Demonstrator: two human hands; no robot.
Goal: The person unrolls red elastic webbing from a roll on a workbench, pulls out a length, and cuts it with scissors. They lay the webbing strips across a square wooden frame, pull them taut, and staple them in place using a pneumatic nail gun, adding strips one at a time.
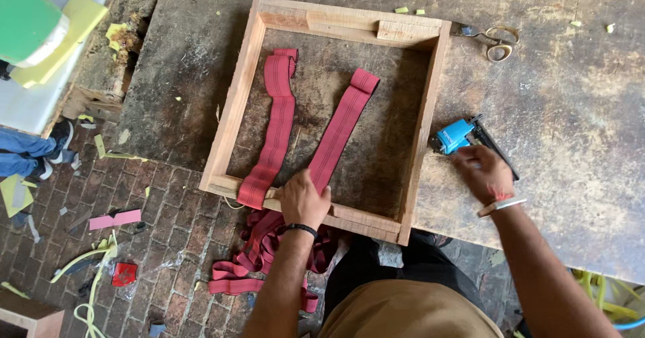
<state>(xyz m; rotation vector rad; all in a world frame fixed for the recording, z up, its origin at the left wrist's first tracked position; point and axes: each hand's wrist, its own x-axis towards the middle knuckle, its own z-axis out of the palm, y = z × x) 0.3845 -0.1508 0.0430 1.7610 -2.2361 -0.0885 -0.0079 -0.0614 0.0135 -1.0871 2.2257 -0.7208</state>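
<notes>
A square wooden frame (236, 89) lies on a worn workbench. Two red webbing straps run across it: one (277, 119) on the left, one (339, 130) slanting to its right. My left hand (304, 200) presses flat on the right strap where it crosses the frame's near rail. More red webbing (259, 257) hangs off the bench edge to the floor. My right hand (482, 170) rests on a blue staple gun (457, 135) lying on the bench just right of the frame, fingers over its body.
Scissors (496, 40) lie at the frame's far right corner. The workbench (571, 109) extends right. Below left is a brick floor (154, 224) littered with yellow foam scraps, red pieces and another person's shoes (57, 146). Green and yellow foam (40, 22) sits top left.
</notes>
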